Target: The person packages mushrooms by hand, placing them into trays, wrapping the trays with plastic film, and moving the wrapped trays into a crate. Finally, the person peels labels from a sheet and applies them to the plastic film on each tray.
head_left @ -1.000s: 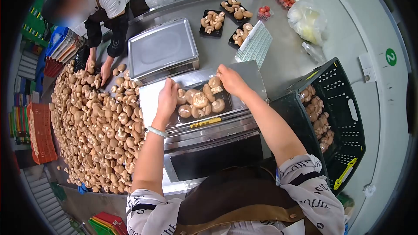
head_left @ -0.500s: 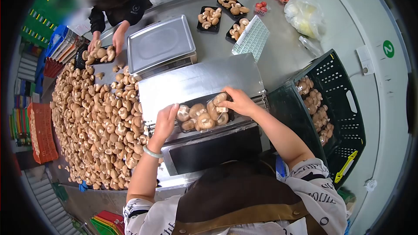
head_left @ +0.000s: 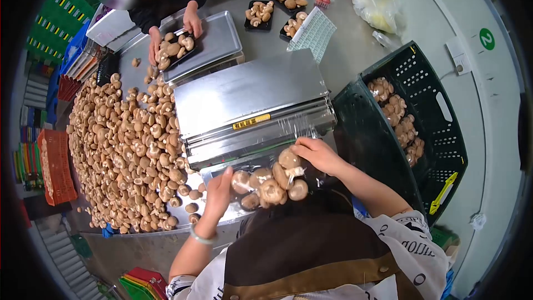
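Observation:
Between my two hands is a tray of mushrooms point(head_left: 272, 190) under clear plastic film, close to my apron. My left hand point(head_left: 219, 193) grips its left end, and my right hand point(head_left: 317, 154) holds its upper right corner along with the film. Film stretches from the tray back to the metal wrapping machine point(head_left: 250, 97), which bears a yellow label point(head_left: 251, 121) on its front. Undersides of my fingers are partly hidden by the tray and film.
Loose mushrooms point(head_left: 127, 155) are heaped at left. A co-worker's hands point(head_left: 191, 21) hold a filled tray over the scale point(head_left: 222, 39). Black trays of mushrooms point(head_left: 259, 14) stand at the back, beside a pale green grid sheet point(head_left: 313, 33). At right, a dark green crate point(head_left: 444, 128) contains wrapped packs.
My hands have drawn the tray of mushrooms off the wrapping machine toward my body, stretching film behind it. The co-worker's filled tray has moved right, onto or over the scale.

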`<state>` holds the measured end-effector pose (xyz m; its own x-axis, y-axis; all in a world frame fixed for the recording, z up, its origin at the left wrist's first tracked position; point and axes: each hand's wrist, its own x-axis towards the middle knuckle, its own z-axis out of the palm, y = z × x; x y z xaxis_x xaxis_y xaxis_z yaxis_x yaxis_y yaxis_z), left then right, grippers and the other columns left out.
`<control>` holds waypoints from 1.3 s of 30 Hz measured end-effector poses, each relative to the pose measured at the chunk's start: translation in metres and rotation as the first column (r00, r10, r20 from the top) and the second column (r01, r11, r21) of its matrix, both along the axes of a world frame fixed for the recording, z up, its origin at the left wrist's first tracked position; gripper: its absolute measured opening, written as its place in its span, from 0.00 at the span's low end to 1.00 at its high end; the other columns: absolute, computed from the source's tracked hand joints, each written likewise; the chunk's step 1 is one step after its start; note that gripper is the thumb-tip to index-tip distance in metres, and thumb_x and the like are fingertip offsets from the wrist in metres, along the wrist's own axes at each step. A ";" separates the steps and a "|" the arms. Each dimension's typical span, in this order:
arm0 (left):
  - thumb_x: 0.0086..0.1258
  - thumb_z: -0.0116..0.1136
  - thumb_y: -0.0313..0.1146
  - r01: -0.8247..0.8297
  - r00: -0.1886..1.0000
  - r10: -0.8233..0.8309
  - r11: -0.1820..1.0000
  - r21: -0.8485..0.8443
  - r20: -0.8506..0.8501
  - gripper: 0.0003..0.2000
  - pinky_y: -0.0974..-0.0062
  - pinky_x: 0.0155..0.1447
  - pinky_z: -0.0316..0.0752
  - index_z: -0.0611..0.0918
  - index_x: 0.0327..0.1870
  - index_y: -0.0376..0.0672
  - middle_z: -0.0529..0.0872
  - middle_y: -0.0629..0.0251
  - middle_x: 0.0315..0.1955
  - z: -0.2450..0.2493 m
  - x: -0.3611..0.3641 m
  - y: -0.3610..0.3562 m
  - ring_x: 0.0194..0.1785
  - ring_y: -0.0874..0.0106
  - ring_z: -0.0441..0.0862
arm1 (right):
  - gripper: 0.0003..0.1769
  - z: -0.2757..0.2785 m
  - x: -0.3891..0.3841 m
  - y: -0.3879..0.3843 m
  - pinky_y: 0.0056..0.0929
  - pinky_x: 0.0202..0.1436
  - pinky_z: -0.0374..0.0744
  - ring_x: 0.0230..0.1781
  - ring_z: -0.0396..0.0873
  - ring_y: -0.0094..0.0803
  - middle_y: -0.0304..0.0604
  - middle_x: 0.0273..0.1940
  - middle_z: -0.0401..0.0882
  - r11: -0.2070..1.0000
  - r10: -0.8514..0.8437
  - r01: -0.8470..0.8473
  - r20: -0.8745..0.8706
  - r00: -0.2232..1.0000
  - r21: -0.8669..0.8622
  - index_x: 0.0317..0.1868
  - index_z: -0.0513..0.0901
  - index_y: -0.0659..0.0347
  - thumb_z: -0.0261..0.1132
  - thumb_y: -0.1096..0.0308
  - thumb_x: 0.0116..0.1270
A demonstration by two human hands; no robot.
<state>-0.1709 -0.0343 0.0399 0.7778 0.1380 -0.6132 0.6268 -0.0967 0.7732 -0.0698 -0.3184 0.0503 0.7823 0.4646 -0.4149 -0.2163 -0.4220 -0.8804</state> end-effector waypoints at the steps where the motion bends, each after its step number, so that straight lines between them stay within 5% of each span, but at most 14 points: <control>1: 0.78 0.45 0.48 0.059 0.997 -0.063 0.991 0.121 0.033 0.27 0.70 0.28 0.64 0.79 0.26 0.32 0.75 0.61 0.15 -0.026 -0.002 -0.002 0.21 0.73 0.68 | 0.20 -0.015 -0.005 -0.001 0.25 0.29 0.71 0.25 0.71 0.20 0.36 0.22 0.72 0.999 -0.043 0.041 -0.074 0.996 -0.030 0.35 0.78 0.64 0.58 0.53 0.72; 6: 0.76 0.48 0.45 0.089 0.900 -0.297 0.841 0.534 0.318 0.23 0.54 0.33 0.67 0.79 0.30 0.30 0.76 0.37 0.23 -0.088 0.003 -0.014 0.31 0.40 0.75 | 0.27 -0.100 -0.026 -0.011 0.33 0.23 0.73 0.17 0.76 0.31 0.43 0.19 0.74 0.969 -0.193 0.196 0.036 0.981 -0.150 0.35 0.78 0.68 0.58 0.46 0.71; 13: 0.71 0.58 0.29 -0.144 0.907 -0.031 0.914 0.378 0.419 0.09 0.77 0.38 0.70 0.74 0.46 0.37 0.78 0.65 0.30 -0.100 -0.039 -0.026 0.33 0.77 0.73 | 0.13 -0.157 -0.067 -0.023 0.24 0.31 0.72 0.26 0.74 0.22 0.41 0.27 0.78 0.856 -0.504 0.491 0.052 0.862 0.164 0.45 0.72 0.63 0.64 0.64 0.68; 18: 0.71 0.55 0.24 -0.317 0.826 0.167 0.927 0.200 0.539 0.07 0.82 0.30 0.58 0.68 0.38 0.40 0.65 0.73 0.24 -0.096 -0.040 -0.012 0.26 0.82 0.60 | 0.07 -0.093 -0.089 -0.043 0.19 0.26 0.64 0.22 0.67 0.16 0.33 0.24 0.73 0.710 -0.646 0.668 -0.173 0.744 0.223 0.44 0.71 0.61 0.61 0.73 0.69; 21: 0.70 0.55 0.21 -0.185 0.864 -0.023 0.914 0.360 0.503 0.07 0.82 0.29 0.59 0.69 0.42 0.41 0.65 0.74 0.23 -0.082 -0.036 -0.006 0.26 0.83 0.61 | 0.06 -0.058 -0.123 -0.074 0.19 0.23 0.60 0.21 0.63 0.13 0.31 0.21 0.71 0.674 -0.725 0.714 -0.014 0.689 0.190 0.43 0.70 0.61 0.60 0.75 0.69; 25: 0.68 0.57 0.25 0.067 0.879 -0.361 0.740 0.670 0.310 0.08 0.65 0.31 0.71 0.75 0.45 0.39 0.77 0.54 0.21 -0.097 -0.018 -0.036 0.24 0.57 0.77 | 0.05 -0.119 -0.166 -0.096 0.20 0.23 0.61 0.21 0.63 0.14 0.31 0.21 0.69 0.567 -0.808 0.824 0.191 0.557 -0.006 0.43 0.70 0.61 0.58 0.75 0.70; 28: 0.66 0.54 0.24 0.125 0.629 -0.750 0.358 0.925 0.205 0.14 0.64 0.36 0.78 0.77 0.52 0.45 0.84 0.56 0.33 -0.123 0.008 -0.051 0.32 0.58 0.84 | 0.05 -0.186 -0.179 -0.084 0.23 0.24 0.66 0.20 0.64 0.21 0.32 0.20 0.69 0.460 -0.730 0.882 0.520 0.444 -0.107 0.43 0.71 0.61 0.59 0.76 0.70; 30: 0.63 0.53 0.21 0.077 0.480 -0.804 0.436 0.897 0.350 0.19 0.66 0.37 0.79 0.77 0.55 0.48 0.85 0.58 0.36 -0.123 0.034 -0.076 0.35 0.61 0.84 | 0.08 -0.215 -0.176 -0.063 0.27 0.30 0.72 0.25 0.69 0.24 0.35 0.24 0.71 0.402 -0.707 0.891 0.546 0.450 -0.214 0.45 0.72 0.60 0.57 0.64 0.74; 32: 0.64 0.50 0.22 0.388 0.380 -0.883 0.423 0.819 0.277 0.23 0.63 0.43 0.79 0.73 0.62 0.47 0.85 0.56 0.42 -0.112 0.042 -0.100 0.41 0.55 0.84 | 0.08 -0.255 -0.175 -0.042 0.41 0.40 0.78 0.35 0.83 0.47 0.53 0.34 0.81 0.308 -0.939 0.951 0.152 0.308 -0.020 0.48 0.74 0.56 0.55 0.65 0.73; 33: 0.65 0.49 0.22 0.436 0.430 -0.825 0.545 0.716 0.366 0.23 0.65 0.47 0.79 0.72 0.63 0.46 0.84 0.55 0.46 -0.111 0.041 -0.111 0.45 0.57 0.84 | 0.11 -0.222 -0.164 -0.033 0.37 0.42 0.78 0.37 0.81 0.42 0.48 0.37 0.81 -0.101 -0.926 0.969 -0.377 -0.009 0.225 0.45 0.77 0.57 0.53 0.61 0.73; 34: 0.66 0.48 0.23 0.475 0.483 -0.755 0.651 0.592 0.444 0.23 0.67 0.51 0.78 0.71 0.64 0.46 0.83 0.55 0.49 -0.109 0.040 -0.122 0.49 0.58 0.84 | 0.13 -0.235 -0.176 -0.032 0.34 0.42 0.79 0.36 0.79 0.37 0.45 0.39 0.81 -0.225 -0.654 0.754 -0.669 0.352 0.617 0.44 0.77 0.57 0.52 0.59 0.73; 36: 0.67 0.48 0.21 0.609 0.686 -0.554 0.792 0.044 0.472 0.22 0.75 0.55 0.74 0.72 0.63 0.44 0.79 0.65 0.51 -0.092 0.026 -0.138 0.54 0.70 0.78 | 0.15 -0.208 -0.190 -0.032 0.32 0.40 0.79 0.32 0.76 0.31 0.42 0.41 0.79 -0.412 0.090 0.552 -0.571 0.816 0.725 0.45 0.77 0.58 0.52 0.56 0.72; 37: 0.67 0.49 0.23 0.609 0.761 -0.492 0.767 -0.202 0.423 0.20 0.78 0.52 0.73 0.73 0.62 0.43 0.78 0.71 0.45 -0.085 0.017 -0.143 0.50 0.76 0.77 | 0.16 -0.162 -0.189 -0.033 0.32 0.38 0.78 0.30 0.74 0.29 0.43 0.40 0.78 -0.394 0.334 0.502 -0.389 0.859 0.770 0.45 0.75 0.59 0.53 0.56 0.72; 39: 0.69 0.55 0.27 0.640 0.768 -0.522 0.618 -0.456 0.371 0.16 0.84 0.45 0.71 0.74 0.56 0.39 0.73 0.74 0.34 -0.055 -0.001 -0.148 0.39 0.83 0.73 | 0.17 -0.086 -0.178 -0.050 0.32 0.31 0.76 0.25 0.70 0.27 0.43 0.35 0.76 0.213 0.676 0.570 -0.541 0.501 0.794 0.47 0.73 0.62 0.54 0.56 0.71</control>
<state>-0.1716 -0.1824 -0.0146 0.6801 -0.6813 -0.2707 0.4264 0.0673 0.9020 -0.2482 -0.3681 -0.0358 0.3865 0.9202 0.0612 -0.9223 0.3856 0.0267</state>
